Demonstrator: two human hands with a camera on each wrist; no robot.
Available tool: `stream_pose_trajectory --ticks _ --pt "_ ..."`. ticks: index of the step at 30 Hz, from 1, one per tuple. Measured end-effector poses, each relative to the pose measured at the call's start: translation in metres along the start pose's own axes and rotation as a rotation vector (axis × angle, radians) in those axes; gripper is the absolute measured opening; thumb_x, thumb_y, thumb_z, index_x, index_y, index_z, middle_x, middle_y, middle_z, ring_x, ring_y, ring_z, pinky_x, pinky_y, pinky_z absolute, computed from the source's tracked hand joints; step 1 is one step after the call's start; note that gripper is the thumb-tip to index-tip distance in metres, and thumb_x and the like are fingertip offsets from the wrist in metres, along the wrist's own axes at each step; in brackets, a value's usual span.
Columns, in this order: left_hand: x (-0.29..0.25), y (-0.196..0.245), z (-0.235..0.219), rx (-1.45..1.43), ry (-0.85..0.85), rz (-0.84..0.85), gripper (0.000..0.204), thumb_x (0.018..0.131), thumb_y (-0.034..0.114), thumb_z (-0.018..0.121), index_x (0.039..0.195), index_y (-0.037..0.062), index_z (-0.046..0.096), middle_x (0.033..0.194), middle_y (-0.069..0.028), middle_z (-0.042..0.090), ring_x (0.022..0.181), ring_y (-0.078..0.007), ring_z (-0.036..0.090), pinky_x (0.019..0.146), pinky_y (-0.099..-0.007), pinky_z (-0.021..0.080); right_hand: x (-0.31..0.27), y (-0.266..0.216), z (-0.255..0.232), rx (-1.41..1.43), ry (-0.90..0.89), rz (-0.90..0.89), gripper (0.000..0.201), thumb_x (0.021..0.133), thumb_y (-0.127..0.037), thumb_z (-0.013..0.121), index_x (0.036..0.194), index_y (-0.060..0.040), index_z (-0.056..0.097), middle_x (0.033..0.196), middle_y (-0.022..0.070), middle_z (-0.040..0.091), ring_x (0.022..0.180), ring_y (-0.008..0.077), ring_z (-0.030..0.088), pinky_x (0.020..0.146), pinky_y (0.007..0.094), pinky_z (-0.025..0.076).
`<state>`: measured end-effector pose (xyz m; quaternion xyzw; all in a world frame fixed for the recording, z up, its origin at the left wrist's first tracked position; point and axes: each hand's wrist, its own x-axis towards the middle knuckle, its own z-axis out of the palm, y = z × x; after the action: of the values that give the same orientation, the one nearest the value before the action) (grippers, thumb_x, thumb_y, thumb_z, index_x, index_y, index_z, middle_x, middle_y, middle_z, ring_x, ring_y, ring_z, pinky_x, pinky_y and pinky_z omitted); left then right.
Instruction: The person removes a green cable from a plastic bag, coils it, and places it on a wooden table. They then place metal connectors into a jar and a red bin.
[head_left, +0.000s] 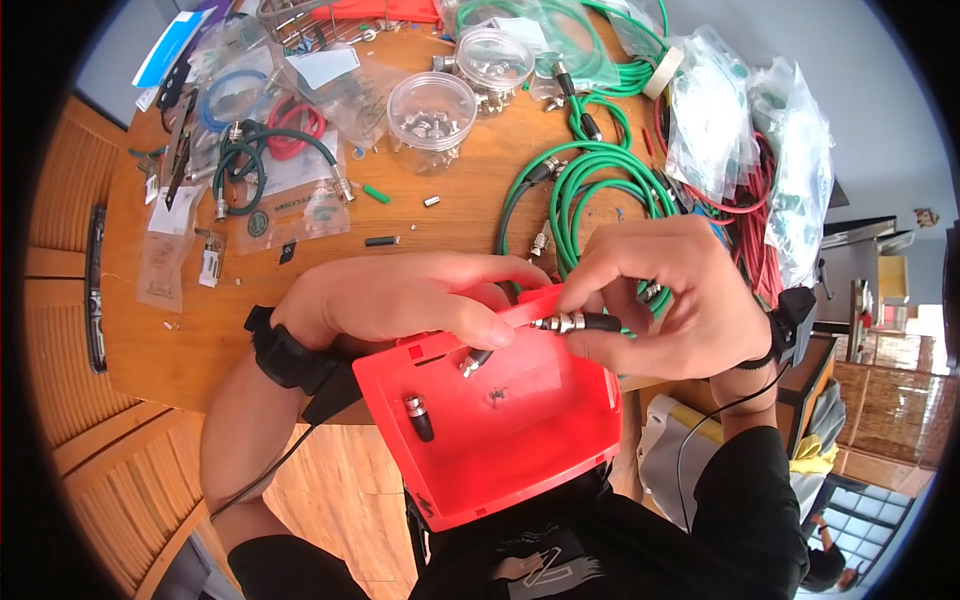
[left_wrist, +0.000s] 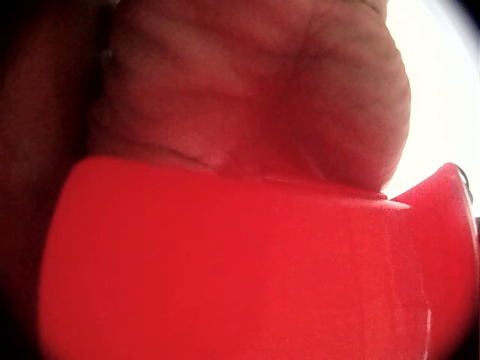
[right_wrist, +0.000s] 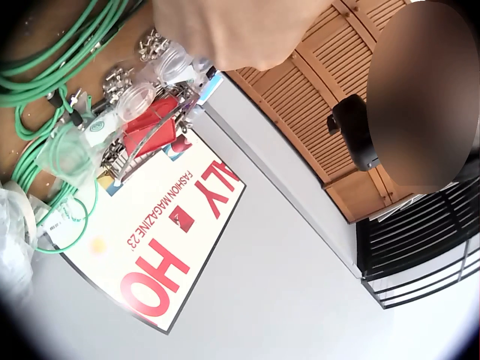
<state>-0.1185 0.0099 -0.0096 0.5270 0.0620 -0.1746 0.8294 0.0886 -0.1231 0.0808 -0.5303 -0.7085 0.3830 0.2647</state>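
Observation:
Tilted over the person's lap is a red plastic bin [head_left: 500, 440]. My left hand [head_left: 410, 300] grips its upper edge, the thumb lying over the rim; the left wrist view shows the palm against the bin's wall [left_wrist: 225, 270]. Between thumb and fingers, my right hand [head_left: 680, 300] pinches a metal coaxial connector with a black boot [head_left: 568, 322], just above the rim. Inside the bin lies a similar connector [head_left: 418, 417]. Another connector [head_left: 474, 363] shows right below the left thumb, its upper end hidden there.
Behind the hands, coils of green cable [head_left: 600, 190] cover the table's right side. Two clear round tubs [head_left: 432, 108] hold small metal parts. Plastic bags [head_left: 708, 125] and red cables [head_left: 755, 225] lie far right; dark cables with connectors [head_left: 240, 180] lie left.

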Motion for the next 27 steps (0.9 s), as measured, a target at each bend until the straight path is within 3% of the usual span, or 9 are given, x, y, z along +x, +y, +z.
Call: stream_pose_trajectory --ticks 3,6,10,16,19,22,23,24,27 --pt "-0.001 0.002 0.002 -0.003 -0.006 -0.015 0.082 0.082 0.033 0.066 0.151 -0.0020 0.037 0.131 -0.0147 0.060 0.118 -0.0211 0.058 0.102 -0.0337 0.045 -0.006 -0.001 0.002 0.015 -0.007 0.019 0.020 0.072 0.001 0.080 0.090 -0.0023 0.074 0.075 0.0050 0.068 0.050 0.0091 0.056 0.045 0.0237 0.037" --pt "-0.002 0.007 0.003 -0.014 -0.014 -0.027 0.082 0.082 0.032 0.066 0.151 -0.0018 0.036 0.130 -0.0147 0.060 0.118 -0.0212 0.059 0.102 -0.0336 0.046 -0.008 -0.002 0.010 -0.077 0.057 -0.084 0.019 0.073 -0.002 0.081 0.090 -0.0037 0.074 0.075 0.0058 0.067 0.051 0.0133 0.059 0.046 0.0257 0.040" --pt "-0.004 0.004 0.004 -0.066 0.005 0.033 0.073 0.087 0.028 0.064 0.149 -0.0008 0.040 0.129 -0.0133 0.060 0.116 -0.0188 0.058 0.099 -0.0319 0.047 -0.013 -0.002 0.014 -0.268 -0.002 -0.198 0.020 0.079 -0.009 0.078 0.094 -0.0050 0.066 0.078 0.0071 0.060 0.063 0.0262 0.063 0.052 0.0370 0.049" --pt "-0.005 -0.002 0.014 -0.124 -0.013 0.096 0.066 0.092 0.026 0.064 0.148 -0.0001 0.041 0.128 -0.0123 0.061 0.115 -0.0170 0.058 0.099 -0.0312 0.046 -0.021 0.000 0.021 -0.260 0.034 -0.269 0.020 0.080 -0.010 0.078 0.094 -0.0046 0.065 0.081 0.0077 0.058 0.060 0.0269 0.060 0.052 0.0383 0.049" --pt "-0.004 0.000 0.029 -0.088 -0.003 0.123 0.067 0.093 0.027 0.065 0.149 0.0000 0.040 0.125 -0.0110 0.062 0.114 -0.0159 0.058 0.098 -0.0310 0.046 -0.029 -0.005 0.016 -0.187 0.048 -0.289 0.016 0.080 -0.009 0.079 0.090 -0.0052 0.067 0.077 0.0066 0.060 0.058 0.0241 0.060 0.050 0.0352 0.046" --pt "-0.003 0.003 0.043 0.049 -0.039 0.102 0.070 0.094 0.029 0.066 0.151 0.0004 0.037 0.122 -0.0099 0.063 0.109 -0.0144 0.059 0.093 -0.0308 0.048 -0.031 -0.010 -0.007 -0.038 0.018 -0.173 0.011 0.081 -0.009 0.081 0.085 -0.0057 0.071 0.071 0.0058 0.063 0.055 0.0202 0.059 0.048 0.0305 0.043" --pt "-0.002 0.003 0.047 0.106 -0.062 0.089 0.071 0.094 0.030 0.066 0.152 0.0006 0.036 0.121 -0.0095 0.064 0.107 -0.0139 0.060 0.092 -0.0307 0.049 -0.029 -0.009 -0.012 -0.014 0.066 -0.118 0.009 0.082 -0.008 0.082 0.084 -0.0054 0.074 0.067 0.0030 0.065 0.054 0.0115 0.058 0.048 0.0255 0.040" --pt "-0.002 0.003 0.054 0.026 -0.097 -0.018 0.082 0.091 0.031 0.069 0.156 0.0019 0.029 0.135 -0.0122 0.058 0.119 -0.0190 0.057 0.103 -0.0333 0.044 -0.028 0.000 -0.016 0.012 0.120 -0.105 0.009 0.082 -0.008 0.082 0.085 -0.0044 0.074 0.067 0.0016 0.066 0.055 0.0083 0.057 0.048 0.0247 0.040" --pt "0.002 -0.005 0.067 0.044 -0.182 -0.070 0.082 0.091 0.030 0.069 0.157 0.0027 0.028 0.133 -0.0117 0.058 0.118 -0.0180 0.057 0.101 -0.0329 0.046 -0.020 0.027 -0.016 0.058 0.295 0.084 0.009 0.085 -0.007 0.081 0.087 -0.0022 0.074 0.069 -0.0024 0.067 0.058 0.0018 0.053 0.050 0.0220 0.039"
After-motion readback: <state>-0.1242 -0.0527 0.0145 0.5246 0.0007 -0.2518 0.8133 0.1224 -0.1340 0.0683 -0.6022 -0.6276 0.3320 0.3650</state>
